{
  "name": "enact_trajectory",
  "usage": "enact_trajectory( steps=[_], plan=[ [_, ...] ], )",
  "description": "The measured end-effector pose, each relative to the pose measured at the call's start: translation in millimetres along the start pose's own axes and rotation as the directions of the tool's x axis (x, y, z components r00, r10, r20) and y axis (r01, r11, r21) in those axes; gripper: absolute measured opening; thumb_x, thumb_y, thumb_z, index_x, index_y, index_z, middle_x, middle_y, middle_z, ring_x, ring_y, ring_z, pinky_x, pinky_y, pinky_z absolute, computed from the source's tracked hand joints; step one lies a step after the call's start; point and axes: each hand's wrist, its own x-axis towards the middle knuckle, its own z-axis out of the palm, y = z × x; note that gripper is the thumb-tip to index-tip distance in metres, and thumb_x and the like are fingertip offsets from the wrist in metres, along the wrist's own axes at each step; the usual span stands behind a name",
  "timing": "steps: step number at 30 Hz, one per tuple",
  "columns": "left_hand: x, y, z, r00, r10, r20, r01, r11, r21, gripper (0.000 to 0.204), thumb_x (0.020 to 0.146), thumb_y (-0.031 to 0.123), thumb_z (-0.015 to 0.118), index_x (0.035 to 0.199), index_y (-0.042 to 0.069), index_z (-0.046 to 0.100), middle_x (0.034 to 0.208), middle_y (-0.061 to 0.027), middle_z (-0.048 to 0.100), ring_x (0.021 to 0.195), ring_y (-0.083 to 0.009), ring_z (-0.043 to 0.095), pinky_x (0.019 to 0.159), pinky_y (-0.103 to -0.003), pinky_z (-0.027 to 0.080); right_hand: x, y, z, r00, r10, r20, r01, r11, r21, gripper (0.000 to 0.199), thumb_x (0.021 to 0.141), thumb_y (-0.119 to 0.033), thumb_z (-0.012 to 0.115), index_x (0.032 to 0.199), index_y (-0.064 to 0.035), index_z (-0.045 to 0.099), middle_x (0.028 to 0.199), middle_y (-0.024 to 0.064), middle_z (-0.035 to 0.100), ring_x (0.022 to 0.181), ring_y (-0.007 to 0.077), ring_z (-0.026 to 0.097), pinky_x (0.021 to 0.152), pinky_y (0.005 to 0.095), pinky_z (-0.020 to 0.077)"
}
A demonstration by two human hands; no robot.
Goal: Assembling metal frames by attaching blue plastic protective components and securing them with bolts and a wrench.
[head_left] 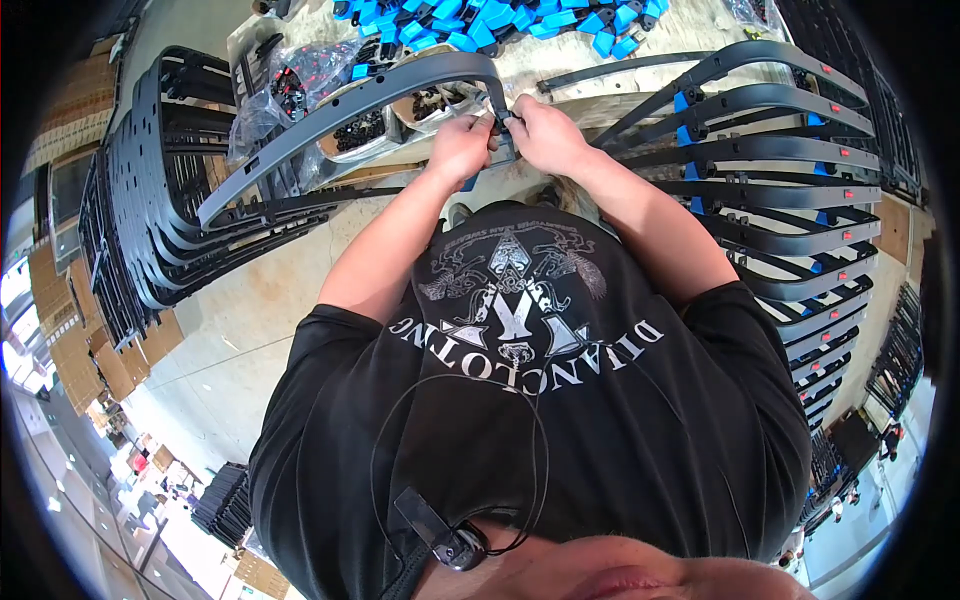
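A dark grey curved frame (340, 108) runs from the left over the bench edge and bends down between my hands. My left hand (463, 150) is closed, its thumb and fingers pressed together against the frame's short bent leg. On the leg's other side, my right hand (543, 135) is closed with its fingertips pinching at the same leg. Whatever small part may lie between the left fingertips is hidden. Just beyond my hands, open bags of small black parts (425, 105) sit on the bench (610, 112).
Blue and black parts (490, 22) lie heaped at the far side of the bench. Similar frames (140, 190) stand stacked on the left. On the right, a tall row of frames (780, 150) carries small red marks. A clear plastic bag (262, 120) holds red and black pieces.
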Motion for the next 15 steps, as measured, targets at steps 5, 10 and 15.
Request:
enact_trajectory(
  steps=[5,10,15],
  plan=[
    [-3.9,-5.8,-3.2,0.969,0.248,0.016,-0.248,0.961,0.123,0.028,0.101,0.025,0.06,0.099,-0.001,0.07,0.084,-0.006,0.07,0.053,-0.0112,0.055,0.051,-0.029,0.044,-0.9,-4.7,-4.1,1.0,-0.003,0.023,0.004,1.0,-0.024,0.028,0.097,-0.025,0.058,0.101,0.0022,0.055,0.088,0.0284,0.068,0.088,0.0468,0.067,0.079,0.0548,0.0516],
    [-12.8,15.3,-2.0,0.983,-0.098,0.153,0.145,0.93,-0.337,0.032,0.104,0.027,0.056,0.101,-0.004,0.066,0.087,-0.0109,0.069,0.051,-0.0141,0.053,0.048,-0.03,0.043,0.5,2.1,-0.3,1.0,-0.003,0.009,0.003,1.0,0.0,0.027,0.096,-0.024,0.059,0.101,0.0021,0.054,0.09,0.0287,0.067,0.089,0.0471,0.066,0.08,0.0551,0.0513],
    [1.7,5.2,1.8,0.985,-0.097,0.143,0.126,0.969,-0.213,0.035,0.106,0.028,0.053,0.097,-0.003,0.066,0.081,-0.0092,0.067,0.052,-0.0146,0.053,0.048,-0.03,0.043,2.0,-0.2,-2.3,0.999,0.007,0.035,-0.007,1.0,-0.017,0.026,0.096,-0.023,0.058,0.101,0.002,0.055,0.092,0.0289,0.067,0.091,0.0469,0.066,0.08,0.055,0.0512]
  ],
)
